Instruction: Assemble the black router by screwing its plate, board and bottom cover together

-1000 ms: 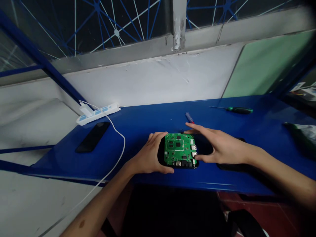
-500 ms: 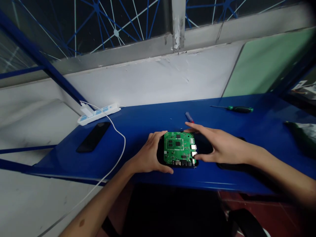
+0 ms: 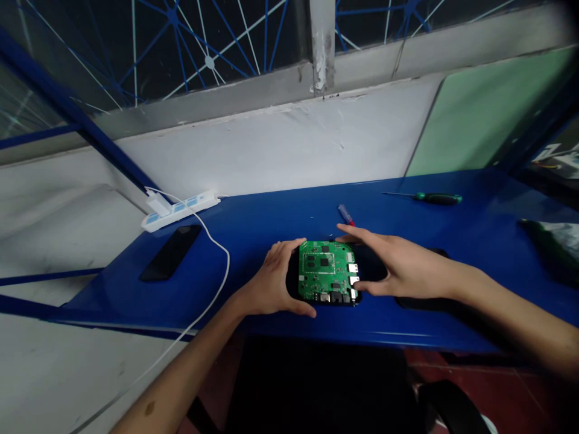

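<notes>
The board is bright green and roughly square with rounded corners, lying component side up in a black case whose dark rim shows along its left and near edges. A dashed white outline frames several small dark chips on its upper half. Silver ports line its right edge, and a row of silver and black sockets runs along its near edge. White printing on it is too small to read.

The left hand is curled around the case at the board's left, fingers at the far corner, thumb along the near edge. The right hand spans the board's right side, spread wide, thumb at the ports and fingertips by the far right corner.

All this is over a blue desk; whether the case rests on it is hard to tell. Beyond the board lies a clear-handled tool with a red end; farther right of the board, a green-and-black screwdriver. Well left of the board are a black phone and a white power strip.
</notes>
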A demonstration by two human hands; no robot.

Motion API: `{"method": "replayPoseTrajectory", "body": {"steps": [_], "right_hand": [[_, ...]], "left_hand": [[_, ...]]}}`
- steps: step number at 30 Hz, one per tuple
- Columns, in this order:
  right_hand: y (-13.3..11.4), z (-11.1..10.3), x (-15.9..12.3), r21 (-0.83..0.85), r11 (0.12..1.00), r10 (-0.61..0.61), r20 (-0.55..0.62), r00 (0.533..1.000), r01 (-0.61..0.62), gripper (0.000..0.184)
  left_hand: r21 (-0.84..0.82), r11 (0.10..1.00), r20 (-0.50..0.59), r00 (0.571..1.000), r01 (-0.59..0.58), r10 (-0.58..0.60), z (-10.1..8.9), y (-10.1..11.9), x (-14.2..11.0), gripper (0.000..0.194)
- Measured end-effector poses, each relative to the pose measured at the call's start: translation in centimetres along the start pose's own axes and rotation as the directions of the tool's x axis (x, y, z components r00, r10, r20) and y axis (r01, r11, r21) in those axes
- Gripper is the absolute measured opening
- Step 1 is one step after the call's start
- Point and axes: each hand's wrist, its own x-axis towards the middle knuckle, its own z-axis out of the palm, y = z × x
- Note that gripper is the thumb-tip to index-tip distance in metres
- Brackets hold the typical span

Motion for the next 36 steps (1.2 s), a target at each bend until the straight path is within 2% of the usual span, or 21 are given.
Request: {"method": "replayPoseTrajectory", "body": {"steps": [11,25,27,31,36], "right_hand": [[0.14,0.08,0.04,-0.033,0.999,-0.022,-0.005,1.000,0.021,0.093],[-0.01,0.18,0.12,-0.024,1.000,0.002,0.067,0.998,-0.001,0.085],[-0.04,0.21,0.12,-0.030,1.000,-0.002,0.065,0.998,0.004,0.085],[-0.15,0.19,0.12,-0.038,0.999,-0.009,0.059,0.998,0.011,0.083],[-0.18,0.15,0.10,-0.041,0.999,-0.014,0.044,0.999,0.016,0.081]], "left_hand": [[0.019,1.000,0.010,1.000,-0.008,0.008,0.12,-0.01,-0.01,0.126],[0.035,0.999,0.034,0.999,0.009,-0.011,0.00,0.19,-0.08,0.122],[0.030,1.000,0.030,1.000,0.002,-0.003,-0.07,0.26,-0.10,0.115],[0.060,0.998,0.057,0.998,-0.014,0.011,-0.20,0.27,-0.10,0.088],[0.062,0.998,0.047,0.999,-0.022,0.019,-0.12,0.14,-0.11,0.085]]}}
